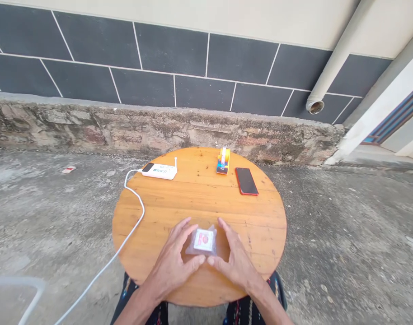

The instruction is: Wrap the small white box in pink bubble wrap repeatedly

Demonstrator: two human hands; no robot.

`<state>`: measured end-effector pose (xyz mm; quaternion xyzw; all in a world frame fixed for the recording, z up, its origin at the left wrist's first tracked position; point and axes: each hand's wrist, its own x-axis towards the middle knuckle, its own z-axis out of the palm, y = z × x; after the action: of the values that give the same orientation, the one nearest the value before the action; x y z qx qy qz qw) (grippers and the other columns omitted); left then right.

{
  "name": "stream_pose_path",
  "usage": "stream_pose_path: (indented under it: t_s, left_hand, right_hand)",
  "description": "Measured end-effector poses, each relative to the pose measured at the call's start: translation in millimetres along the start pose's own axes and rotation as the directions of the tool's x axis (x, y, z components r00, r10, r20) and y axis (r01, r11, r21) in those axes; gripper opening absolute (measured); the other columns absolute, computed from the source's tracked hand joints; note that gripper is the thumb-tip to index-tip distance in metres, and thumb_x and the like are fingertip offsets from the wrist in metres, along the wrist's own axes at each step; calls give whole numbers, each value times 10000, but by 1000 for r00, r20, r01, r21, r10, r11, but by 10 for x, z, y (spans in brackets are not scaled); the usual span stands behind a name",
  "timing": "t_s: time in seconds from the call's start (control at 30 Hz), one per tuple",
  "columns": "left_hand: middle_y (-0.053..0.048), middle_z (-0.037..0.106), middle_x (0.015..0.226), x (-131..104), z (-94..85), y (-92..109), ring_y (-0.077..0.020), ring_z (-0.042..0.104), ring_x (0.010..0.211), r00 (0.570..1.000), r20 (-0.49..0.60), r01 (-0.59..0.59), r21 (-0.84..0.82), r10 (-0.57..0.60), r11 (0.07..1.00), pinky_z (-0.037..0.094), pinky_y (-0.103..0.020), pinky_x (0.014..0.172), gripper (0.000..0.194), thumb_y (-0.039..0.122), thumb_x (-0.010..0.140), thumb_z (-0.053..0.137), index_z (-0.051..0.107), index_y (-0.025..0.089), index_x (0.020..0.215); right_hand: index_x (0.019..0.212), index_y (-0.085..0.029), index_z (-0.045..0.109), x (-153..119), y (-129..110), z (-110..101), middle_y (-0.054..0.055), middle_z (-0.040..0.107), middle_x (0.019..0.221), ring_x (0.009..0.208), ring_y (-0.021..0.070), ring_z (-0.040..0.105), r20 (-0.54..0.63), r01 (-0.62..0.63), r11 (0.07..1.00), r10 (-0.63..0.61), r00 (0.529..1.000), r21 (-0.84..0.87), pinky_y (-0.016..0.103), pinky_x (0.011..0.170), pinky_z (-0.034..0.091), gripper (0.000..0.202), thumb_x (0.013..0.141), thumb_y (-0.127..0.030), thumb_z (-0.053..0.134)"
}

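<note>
A small white box with red print [204, 239], in clear plastic wrap, lies near the front of the round wooden table [199, 198]. My left hand [175, 257] is at the box's left side, thumb and fingers apart and curved around it. On the other side is my right hand [235, 259], also with its fingers spread. The two thumb tips nearly meet just in front of the wrap. Neither hand grips the box; whether the left fingertips touch the wrap I cannot tell.
At the table's back left lies a white device [161, 171] with a white cable [108, 264] running off the left edge. A yellow tape dispenser [223, 161] stands at the back, beside a red-edged phone [246, 181]. Behind is a stone-based wall [159, 131].
</note>
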<state>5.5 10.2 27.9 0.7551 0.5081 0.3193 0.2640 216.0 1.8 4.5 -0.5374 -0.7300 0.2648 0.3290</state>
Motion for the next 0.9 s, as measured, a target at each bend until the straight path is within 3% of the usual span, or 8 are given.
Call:
stream_pose_path:
  t_s: [0.13, 0.33, 0.6, 0.8, 0.9]
  left_hand:
    - [-98, 370, 1452, 47, 46, -73, -254, 361, 1334, 998, 56, 32, -109, -26, 993, 325, -457, 1101, 642, 226, 771, 614, 373, 242, 1366]
    - [-72, 495, 1329, 84, 141, -112, -229, 481, 1221, 996, 32, 92, -251, -87, 963, 393, -416, 1043, 555, 231, 784, 607, 436, 268, 1311]
    - [-58, 526, 1269, 29, 253, -169, -217, 506, 1175, 995, -66, 60, -217, -76, 974, 420, -390, 1006, 469, 265, 805, 598, 471, 261, 1255]
    - [-73, 529, 1263, 20, 262, -177, -225, 513, 1170, 994, -90, 41, -178, -58, 983, 420, -407, 1011, 470, 277, 798, 606, 471, 240, 1246]
    - [-85, 485, 1320, -3, 259, -182, -237, 479, 1217, 995, -87, 26, -158, -40, 987, 402, -421, 1034, 532, 264, 783, 612, 438, 238, 1285]
  right_hand:
    - [1449, -212, 247, 65, -46, 0, 130, 492, 1352, 1235, 280, 456, 17, 64, 998, -64, 998, -5, 469, 1029, 371, 874, 741, -452, 699]
    - [1352, -228, 422, 60, -26, 44, 91, 608, 1217, 1121, 249, 555, -89, 79, 997, -80, 993, -6, 420, 976, 437, 636, 788, -376, 675]
    - [1295, -245, 494, 62, 40, 90, 85, 623, 1211, 1093, 249, 583, -99, 126, 991, -130, 987, -45, 425, 949, 470, 478, 845, -347, 616]
    - [1389, -229, 367, 47, -13, 57, 110, 448, 1408, 1300, 273, 408, -117, 161, 983, -171, 978, -90, 471, 1066, 356, 628, 832, -372, 619]
    - [1367, -213, 374, 38, -21, 40, 124, 503, 1341, 1239, 268, 472, -157, 138, 989, -146, 977, -59, 458, 1035, 387, 634, 813, -374, 638]
